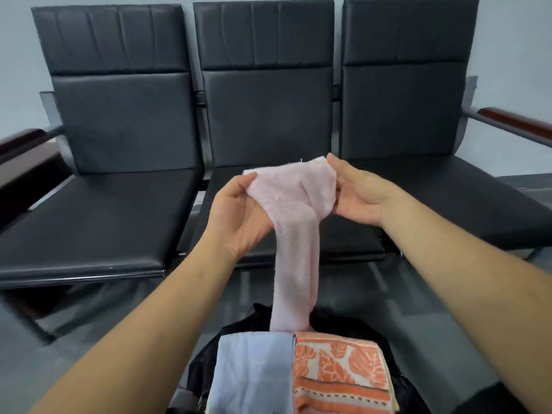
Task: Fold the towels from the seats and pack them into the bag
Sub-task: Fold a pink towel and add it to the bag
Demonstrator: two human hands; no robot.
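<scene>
**Q:** Which step is shown?

**A:** A folding step, it is judged. A pale pink towel is held up in front of a row of three black seats, above an open black bag on the floor. Two folded towels are already packed in the bag, touching side by side: a light blue towel on the left and an orange leaf-print towel on the right.

**Q:** How is the pink towel held?

**A:** Its top edge is gripped at both ends. The left corner is pinched by the left hand, with the thumb on top and the fingers curled beneath the cloth. The right corner is pinched by the right hand, with the thumb at the top edge and the fingers curled behind. Between the hands the cloth is bunched. The rest hangs down as a narrow, twisted strip, and its lower end reaches the far side of the bag, just behind the blue towel. Whether that end rests inside the bag cannot be told.

**Q:** What is called for next?

**A:** The strip would probably need to be lifted clear and straightened, so that the edges can be matched and the towel folded small. Room for it is likely to be found only on top of or behind the two packed towels.
</scene>
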